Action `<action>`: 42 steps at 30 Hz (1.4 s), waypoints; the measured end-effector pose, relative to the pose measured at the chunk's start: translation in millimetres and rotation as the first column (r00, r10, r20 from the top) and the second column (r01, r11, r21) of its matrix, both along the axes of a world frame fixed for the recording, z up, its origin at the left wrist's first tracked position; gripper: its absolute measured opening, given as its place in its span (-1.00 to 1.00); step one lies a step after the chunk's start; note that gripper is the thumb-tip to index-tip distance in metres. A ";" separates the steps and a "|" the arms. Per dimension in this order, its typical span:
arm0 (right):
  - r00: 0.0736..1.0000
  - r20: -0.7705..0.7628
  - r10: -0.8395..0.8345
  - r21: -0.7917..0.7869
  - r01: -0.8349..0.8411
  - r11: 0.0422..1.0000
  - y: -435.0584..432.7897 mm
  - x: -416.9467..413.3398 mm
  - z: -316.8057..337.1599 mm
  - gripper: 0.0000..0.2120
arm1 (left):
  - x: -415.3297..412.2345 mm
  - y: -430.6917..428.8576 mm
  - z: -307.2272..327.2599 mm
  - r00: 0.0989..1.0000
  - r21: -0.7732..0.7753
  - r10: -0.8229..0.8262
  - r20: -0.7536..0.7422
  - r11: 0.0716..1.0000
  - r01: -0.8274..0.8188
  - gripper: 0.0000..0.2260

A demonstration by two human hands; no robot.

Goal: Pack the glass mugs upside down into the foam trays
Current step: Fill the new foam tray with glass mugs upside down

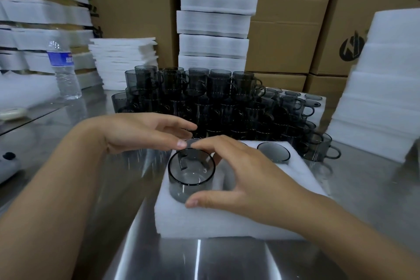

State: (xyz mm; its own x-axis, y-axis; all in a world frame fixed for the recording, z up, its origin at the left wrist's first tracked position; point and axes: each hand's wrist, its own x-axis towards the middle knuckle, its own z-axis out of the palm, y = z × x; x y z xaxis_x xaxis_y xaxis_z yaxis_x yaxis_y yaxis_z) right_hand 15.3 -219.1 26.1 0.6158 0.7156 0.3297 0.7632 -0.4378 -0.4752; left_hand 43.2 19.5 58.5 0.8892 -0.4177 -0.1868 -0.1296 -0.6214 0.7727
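Right hand: curled round one smoked-grey glass mug. Thumb lies low against the near wall and the fingertips arch over to the far rim. Span is wide, the full breadth of the mug. How firmly it holds cannot be judged.

Left hand: hovers just beyond the same mug with fingers straight and relaxed, holding nothing. Its thumb tip is close to the far rim; contact cannot be told.

Mug position: seated in the near-left pocket of a white foam tray, apparently base up, with the handle visible through the glass. About half the wall stands above the foam.

Second mug: sunk in the far-right pocket of the same tray, grey disc facing up.

Surface: brushed stainless-steel table, strongly reflective. The tray sits square on it, just in front of the person.

Behind the tray: a dense stock of grey mugs, stacked several layers high with handles showing. To its right is another foam tray with mugs in its pockets.

Room:
- Tall foam stack at centre back.
- More foam at right.
- Thin foam sheets at left of centre.
- Brown cardboard cartons along the back, one with a dark logo.
- Clear water bottle with a blue label, upright at far left.
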 end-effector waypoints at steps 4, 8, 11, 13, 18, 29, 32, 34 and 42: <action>0.998 -0.056 0.029 -0.020 -0.030 0.999 -1.2 1.9 0.2 -0.41 | -1.7 1.0 0.5 0.999 -0.010 -0.040 -0.009 0.999 0.040 -0.18; 0.987 -0.161 0.018 -0.007 -0.019 1.000 -3.3 3.4 0.3 -0.41 | -1.2 1.4 -0.1 0.998 -0.031 -0.053 -0.024 0.998 0.052 -0.28; 0.984 -0.178 -0.003 0.035 0.010 0.999 -1.6 4.0 -0.3 -0.37 | -1.1 0.1 -0.3 0.998 -0.027 -0.052 -0.019 0.998 0.052 -0.30; 0.988 -0.154 -0.020 0.052 0.029 0.998 -0.5 4.5 -0.3 -0.31 | -1.0 -1.3 -0.1 0.998 -0.011 -0.055 -0.014 0.998 0.055 -0.30; 0.988 -0.136 -0.067 0.046 0.074 0.996 0.6 6.4 -1.2 -0.26 | -0.1 -2.0 -0.8 0.998 -0.008 -0.063 -0.016 0.998 0.063 -0.32; 0.985 -0.161 -0.061 -0.036 0.056 0.998 -0.3 5.1 -0.2 -0.45 | 2.4 0.0 -4.4 0.989 0.038 -0.144 -0.042 0.989 0.146 -0.26; 0.990 -0.124 -0.072 -0.068 0.064 0.996 1.0 3.8 -0.1 -0.42 | 2.8 -0.9 -4.7 0.990 0.063 -0.138 -0.036 0.988 0.140 -0.29; 0.993 -0.087 -0.082 -0.101 0.073 0.992 2.6 2.3 -0.7 -0.39 | 2.8 -2.1 -4.9 0.992 0.082 -0.122 -0.036 0.989 0.125 -0.32; 0.990 -0.116 -0.074 -0.155 0.056 0.986 3.9 3.4 3.7 -0.48 | 2.4 -4.8 -4.6 0.993 0.155 -0.107 -0.044 0.981 0.113 -0.25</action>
